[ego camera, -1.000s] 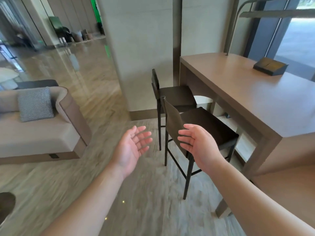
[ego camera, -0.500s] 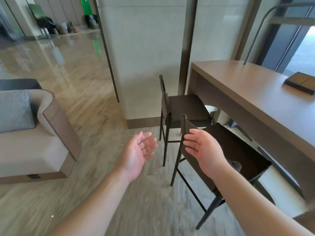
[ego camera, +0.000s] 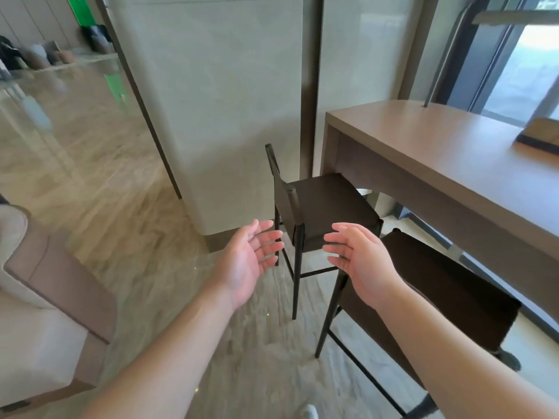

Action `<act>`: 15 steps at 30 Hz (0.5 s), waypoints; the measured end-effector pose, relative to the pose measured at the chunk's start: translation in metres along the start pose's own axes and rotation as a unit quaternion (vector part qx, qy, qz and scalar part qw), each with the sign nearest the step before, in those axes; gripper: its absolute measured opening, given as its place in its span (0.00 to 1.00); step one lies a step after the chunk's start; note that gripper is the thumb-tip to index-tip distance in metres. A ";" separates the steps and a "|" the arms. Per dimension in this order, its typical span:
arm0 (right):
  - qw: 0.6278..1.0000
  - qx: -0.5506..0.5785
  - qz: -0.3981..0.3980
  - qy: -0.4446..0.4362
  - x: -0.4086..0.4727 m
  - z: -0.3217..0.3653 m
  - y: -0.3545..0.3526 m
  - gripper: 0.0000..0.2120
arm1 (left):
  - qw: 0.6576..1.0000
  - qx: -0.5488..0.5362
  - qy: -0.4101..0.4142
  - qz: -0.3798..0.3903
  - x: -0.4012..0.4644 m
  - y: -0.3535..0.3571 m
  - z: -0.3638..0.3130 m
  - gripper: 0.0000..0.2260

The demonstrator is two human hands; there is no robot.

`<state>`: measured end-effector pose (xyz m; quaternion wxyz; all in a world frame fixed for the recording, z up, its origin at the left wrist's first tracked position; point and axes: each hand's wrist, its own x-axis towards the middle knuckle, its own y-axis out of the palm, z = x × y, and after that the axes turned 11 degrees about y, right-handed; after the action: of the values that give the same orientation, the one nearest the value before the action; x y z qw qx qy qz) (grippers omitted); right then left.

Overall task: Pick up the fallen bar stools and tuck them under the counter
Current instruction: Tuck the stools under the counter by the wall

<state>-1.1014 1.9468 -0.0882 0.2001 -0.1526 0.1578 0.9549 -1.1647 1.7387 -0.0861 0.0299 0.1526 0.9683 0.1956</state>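
Observation:
Two dark bar stools stand upright beside the brown counter [ego camera: 438, 152]. The far stool [ego camera: 326, 204] stands at the counter's left end, its low backrest turned toward me. The near stool [ego camera: 438, 282] sits lower right, its seat partly under the counter's edge. My left hand [ego camera: 251, 261] is open, palm turned inward, just left of the far stool's legs. My right hand [ego camera: 360, 261] is open too, fingers spread, hovering over the near stool's back corner. Neither hand touches a stool.
A pale stone pillar [ego camera: 217, 110] rises behind the far stool. A beige sofa [ego camera: 51, 282] takes up the lower left. A dark flat box [ego camera: 541, 136] lies on the counter at the right edge. Polished marble floor [ego camera: 90, 164] stretches away to the left.
The view has come closer and turned right, so the far stool now lies between my hands. Both hands stayed open and raised in front of me.

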 end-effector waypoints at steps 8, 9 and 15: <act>0.998 0.045 -0.031 0.032 0.141 0.021 0.021 0.08 | 0.999 0.029 -0.043 0.010 0.147 -0.003 0.019 0.16; 0.998 0.047 -0.033 0.033 0.156 0.024 0.022 0.08 | 0.998 0.037 -0.048 0.015 0.166 -0.001 0.020 0.16; 0.997 0.047 -0.059 0.025 0.230 0.060 0.018 0.09 | 0.995 0.059 -0.053 0.053 0.262 0.022 0.021 0.16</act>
<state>-1.3238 2.0292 -0.1110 0.2593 -0.1760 0.1978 0.9288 -1.4059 1.8458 -0.0964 0.0615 0.2157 0.9657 0.1310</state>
